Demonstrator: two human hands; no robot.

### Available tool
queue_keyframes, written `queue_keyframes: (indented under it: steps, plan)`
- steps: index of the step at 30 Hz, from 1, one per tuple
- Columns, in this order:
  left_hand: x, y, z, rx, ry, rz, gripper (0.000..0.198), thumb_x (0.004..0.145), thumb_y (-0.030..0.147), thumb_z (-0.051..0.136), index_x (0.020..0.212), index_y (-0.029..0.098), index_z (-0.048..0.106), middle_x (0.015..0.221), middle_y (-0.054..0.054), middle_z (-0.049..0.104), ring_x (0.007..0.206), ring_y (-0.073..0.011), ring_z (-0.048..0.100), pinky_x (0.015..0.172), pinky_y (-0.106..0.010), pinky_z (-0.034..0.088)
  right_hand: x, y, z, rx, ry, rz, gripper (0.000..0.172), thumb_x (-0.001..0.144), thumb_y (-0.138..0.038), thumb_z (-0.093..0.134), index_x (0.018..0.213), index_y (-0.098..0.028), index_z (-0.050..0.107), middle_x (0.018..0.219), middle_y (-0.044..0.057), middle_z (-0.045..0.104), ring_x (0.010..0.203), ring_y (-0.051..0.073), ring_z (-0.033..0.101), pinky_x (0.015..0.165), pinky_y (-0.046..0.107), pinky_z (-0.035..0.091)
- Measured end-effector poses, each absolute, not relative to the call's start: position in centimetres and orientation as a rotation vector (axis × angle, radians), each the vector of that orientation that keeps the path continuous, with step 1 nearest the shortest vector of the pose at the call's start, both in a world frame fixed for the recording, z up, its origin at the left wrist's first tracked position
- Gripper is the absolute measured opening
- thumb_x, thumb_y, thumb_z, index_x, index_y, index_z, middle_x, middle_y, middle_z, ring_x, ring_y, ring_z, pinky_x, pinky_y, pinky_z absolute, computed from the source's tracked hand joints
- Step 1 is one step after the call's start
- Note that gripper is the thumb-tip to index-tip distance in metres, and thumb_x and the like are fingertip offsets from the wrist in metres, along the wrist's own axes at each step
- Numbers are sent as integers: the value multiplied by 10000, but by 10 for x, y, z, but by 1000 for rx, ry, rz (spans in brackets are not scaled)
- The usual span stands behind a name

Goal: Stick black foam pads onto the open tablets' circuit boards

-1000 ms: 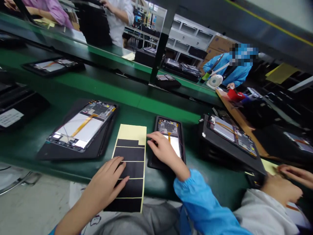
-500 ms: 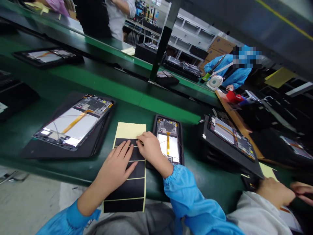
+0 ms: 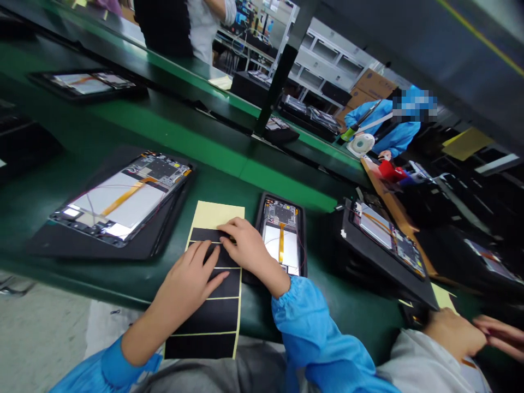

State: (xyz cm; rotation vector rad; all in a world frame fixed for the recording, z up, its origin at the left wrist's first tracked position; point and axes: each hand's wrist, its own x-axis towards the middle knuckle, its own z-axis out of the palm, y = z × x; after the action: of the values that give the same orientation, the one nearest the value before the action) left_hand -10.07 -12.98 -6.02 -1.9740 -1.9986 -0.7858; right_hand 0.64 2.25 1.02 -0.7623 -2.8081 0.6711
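5 black rectangles (image 3: 200, 319), apparently adhesive pieces, stacked in a single column on a yellow backing sheet (image 3: 216, 214), which lies on the green tabletop (image 3: 262, 183) between 2 opened tablets. Condition: upper end of the sheet bare yellow; all 5 rectangles remain on the backing, the upper ones partly hidden by the hands. Nearest tablet (image 3: 282, 245): seated in a black tray just right of the sheet, circuit board, white panel and orange flex cable exposed, no black piece visible on it. Second tablet (image 3: 123, 202): on a black pad left of the sheet, similarly exposed. Right hand (image 3: 245, 248): reaches in from a blue sleeve (image 3: 311, 333), wrist angled toward the sheet, fingertips (image 3: 223, 229) on the topmost rectangle near its edge; whether they have hold of it cannot be told. Left hand (image 3: 184, 284): palm down, fingers (image 3: 207, 256) extended and slightly spread over the rectangles, holding nothing.
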Motion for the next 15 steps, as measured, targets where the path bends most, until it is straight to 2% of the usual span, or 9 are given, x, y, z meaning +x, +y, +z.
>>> queue_keyframes:
  steps: [3, 5, 9, 12, 15]
  plan:
    - [-104, -130, -61, -2069, -1980, -843, 511, 1092, 524, 391, 1211, 148, 715, 1211, -190, 681, 1169, -345, 622, 984, -469, 549, -14, 31, 14, -547, -2903, 844, 305, 979, -156, 659, 1259, -250, 732, 1102, 55, 706, 1001, 198, 672, 896, 308, 501]
    - [-106, -129, -62, -2089, -1966, -855, 507, 1098, 518, 375, 1216, 161, 716, 1229, -180, 675, 1186, -333, 613, 992, -453, 549, -28, 36, 13, -510, -2907, 915, 283, 954, -124, 681, 1193, -253, 762, 1063, 34, 717, 936, 176, 680, 853, 283, 494]
    - [-104, -129, -62, -1941, -2043, -841, 603, 1084, 584, 339, 1280, 120, 669, 1220, -207, 651, 1184, -366, 594, 982, -491, 549, -40, 41, 6, -559, -2865, 917, 221, 942, -94, 671, 1071, -227, 791, 1041, 25, 733, 899, 162, 681, 835, 267, 486]
    - [-101, -129, -60, -1823, -2097, -845, 678, 1067, 637, 313, 1219, 70, 653, 1191, -230, 626, 1180, -392, 578, 967, -510, 553, -40, 42, 1, -596, -2831, 917, 248, 936, -96, 671, 1133, -207, 772, 985, 20, 734, 825, 149, 667, 776, 252, 483]
    - [-100, -129, -59, -1805, -2096, -831, 652, 1074, 620, 302, 1138, 73, 650, 1151, -223, 620, 1151, -386, 587, 933, -493, 565, -39, 41, -1, -614, -2810, 932, 321, 941, -111, 675, 1235, -219, 742, 966, 10, 738, 776, 138, 654, 742, 244, 478]
